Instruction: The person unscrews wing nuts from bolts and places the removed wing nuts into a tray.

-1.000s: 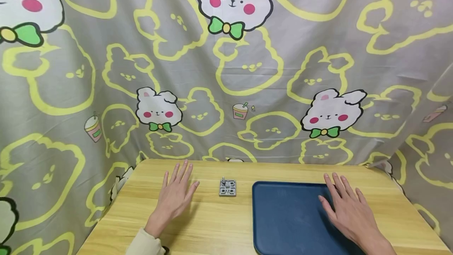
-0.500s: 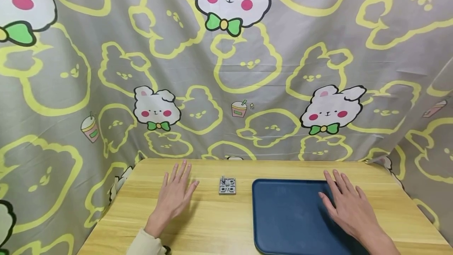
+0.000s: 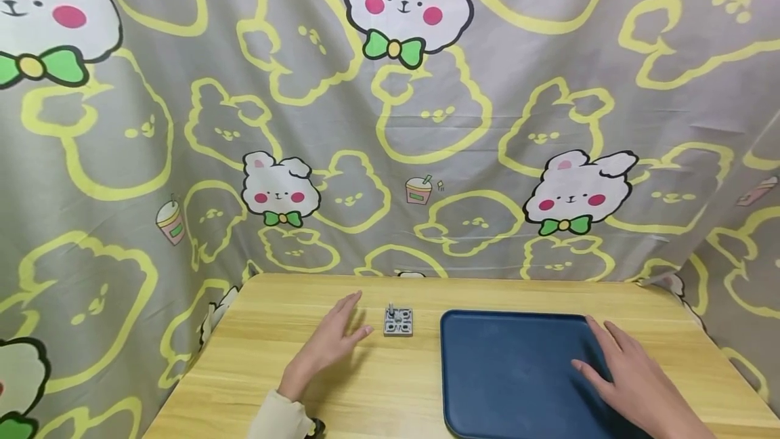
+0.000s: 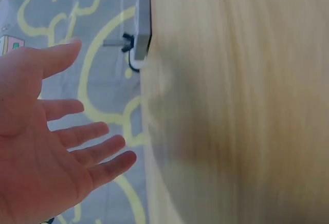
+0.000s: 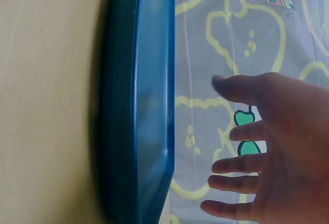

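Observation:
A small grey square block (image 3: 398, 324) with recessed corners and an upright pin lies on the wooden table. In the left wrist view the grey block (image 4: 143, 23) appears edge-on, a thin rod and a small black winged piece sticking out of its face. Just left of it, my left hand (image 3: 329, 341) hovers with relaxed, spread fingers and holds nothing. A dark blue rectangular tray (image 3: 512, 378) lies to the block's right. Over the tray's right side hangs my right hand (image 3: 636, 381), its fingers extended and nothing in its grasp; the right wrist view shows them apart from the tray wall (image 5: 134, 131).
A grey curtain (image 3: 463, 107) printed with rabbits and yellow outlines hangs behind the table (image 3: 390, 391) and along both sides. My left sleeve (image 3: 280, 419) is cream, with something black at the wrist.
My left hand has moved right, closer to the grey block, and turned partly sideways. My right hand has shifted right and slightly nearer to me. The block and tray stay in place.

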{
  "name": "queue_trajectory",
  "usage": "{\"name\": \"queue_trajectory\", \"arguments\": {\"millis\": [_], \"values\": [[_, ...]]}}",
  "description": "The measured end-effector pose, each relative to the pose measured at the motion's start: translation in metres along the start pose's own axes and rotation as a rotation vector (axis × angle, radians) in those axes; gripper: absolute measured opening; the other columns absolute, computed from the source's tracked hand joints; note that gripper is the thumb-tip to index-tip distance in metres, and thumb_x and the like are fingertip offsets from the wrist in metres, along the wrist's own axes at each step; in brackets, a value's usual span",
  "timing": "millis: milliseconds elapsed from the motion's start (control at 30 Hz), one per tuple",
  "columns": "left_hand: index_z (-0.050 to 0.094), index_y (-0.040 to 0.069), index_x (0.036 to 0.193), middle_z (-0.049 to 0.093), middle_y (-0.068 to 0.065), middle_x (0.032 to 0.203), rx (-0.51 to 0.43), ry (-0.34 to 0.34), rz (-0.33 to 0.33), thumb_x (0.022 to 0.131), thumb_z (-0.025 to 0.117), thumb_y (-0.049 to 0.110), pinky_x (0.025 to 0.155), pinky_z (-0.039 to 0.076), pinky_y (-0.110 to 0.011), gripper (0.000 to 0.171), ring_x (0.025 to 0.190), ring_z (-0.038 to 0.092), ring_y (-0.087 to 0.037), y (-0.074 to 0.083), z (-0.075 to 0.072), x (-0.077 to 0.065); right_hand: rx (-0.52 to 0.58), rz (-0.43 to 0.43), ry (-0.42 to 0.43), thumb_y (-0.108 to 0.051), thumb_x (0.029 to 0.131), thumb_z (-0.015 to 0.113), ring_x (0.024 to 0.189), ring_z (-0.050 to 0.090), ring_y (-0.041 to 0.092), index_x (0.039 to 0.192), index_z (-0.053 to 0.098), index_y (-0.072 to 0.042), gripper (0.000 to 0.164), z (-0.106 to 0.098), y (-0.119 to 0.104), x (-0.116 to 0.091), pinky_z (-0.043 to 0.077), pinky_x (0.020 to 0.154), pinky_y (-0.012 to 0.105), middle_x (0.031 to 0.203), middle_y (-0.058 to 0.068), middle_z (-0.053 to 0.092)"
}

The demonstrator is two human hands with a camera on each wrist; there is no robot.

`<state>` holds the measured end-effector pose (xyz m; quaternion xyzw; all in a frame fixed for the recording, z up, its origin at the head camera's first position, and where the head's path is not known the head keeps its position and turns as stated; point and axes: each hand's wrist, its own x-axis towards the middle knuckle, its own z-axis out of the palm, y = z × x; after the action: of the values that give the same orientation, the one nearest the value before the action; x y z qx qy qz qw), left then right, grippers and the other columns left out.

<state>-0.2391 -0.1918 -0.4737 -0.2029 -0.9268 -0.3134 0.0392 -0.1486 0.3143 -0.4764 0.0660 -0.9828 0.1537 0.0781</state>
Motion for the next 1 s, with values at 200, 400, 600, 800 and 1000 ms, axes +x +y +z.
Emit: {"name": "queue_trajectory", "arguments": {"millis": [200, 400, 600, 800, 1000], "values": [[0.037, -0.003, 0.155, 0.042, -0.028, 0.152, -0.094, -0.056, 0.038, 0.096, 0.073, 0.029, 0.113, 0.037, -0.062, 0.076, 0.137, 0.044, -0.049, 0.002, 0.013, 0.01, -0.001, 0.013, -0.07, -0.051, 0.091, 0.074, 0.106, 0.056, 0.056, 0.147, 0.038, 0.015, 0.094, 0.002, 0.017, -0.007, 0.052, 0.076, 0.061, 0.123, 0.04, 0.053], [0.04, -0.005, 0.153, 0.049, -0.029, 0.145, -0.167, -0.103, 0.05, 0.088, 0.083, 0.021, 0.108, 0.044, -0.06, 0.082, 0.129, 0.051, -0.049, 0.009, 0.024, 0.022, -0.004, 0.075, -0.219, -0.053, 0.085, 0.079, 0.099, 0.059, 0.052, 0.144, 0.036, 0.019, 0.103, 0.005, 0.031, -0.01, 0.053, 0.074, 0.059, 0.115, 0.04, 0.053], [0.041, -0.009, 0.15, 0.049, -0.031, 0.145, -0.165, -0.106, 0.015, 0.078, 0.09, 0.012, 0.111, 0.041, -0.059, 0.089, 0.132, 0.048, -0.049, 0.018, 0.039, 0.033, 0.005, 0.108, -0.296, -0.05, 0.086, 0.079, 0.097, 0.06, 0.051, 0.139, 0.034, 0.027, 0.104, 0.009, 0.043, -0.012, 0.053, 0.076, 0.058, 0.109, 0.038, 0.053], [0.049, -0.012, 0.143, 0.052, -0.03, 0.144, -0.118, -0.083, -0.02, 0.07, 0.092, 0.003, 0.114, 0.037, -0.058, 0.087, 0.133, 0.047, -0.049, 0.025, 0.048, 0.04, 0.05, 0.138, -0.377, -0.038, 0.089, 0.079, 0.096, 0.059, 0.05, 0.138, 0.03, 0.03, 0.097, 0.009, 0.053, -0.011, 0.052, 0.075, 0.056, 0.108, 0.036, 0.052], [0.057, -0.012, 0.134, 0.059, -0.026, 0.134, -0.066, -0.035, -0.024, 0.067, 0.093, 0.0, 0.109, 0.042, -0.059, 0.077, 0.122, 0.055, -0.045, 0.024, 0.052, 0.042, 0.088, 0.168, -0.452, -0.017, 0.092, 0.074, 0.101, 0.056, 0.053, 0.135, 0.034, 0.03, 0.075, 0.007, 0.058, -0.01, 0.051, 0.078, 0.056, 0.111, 0.037, 0.05]]}}
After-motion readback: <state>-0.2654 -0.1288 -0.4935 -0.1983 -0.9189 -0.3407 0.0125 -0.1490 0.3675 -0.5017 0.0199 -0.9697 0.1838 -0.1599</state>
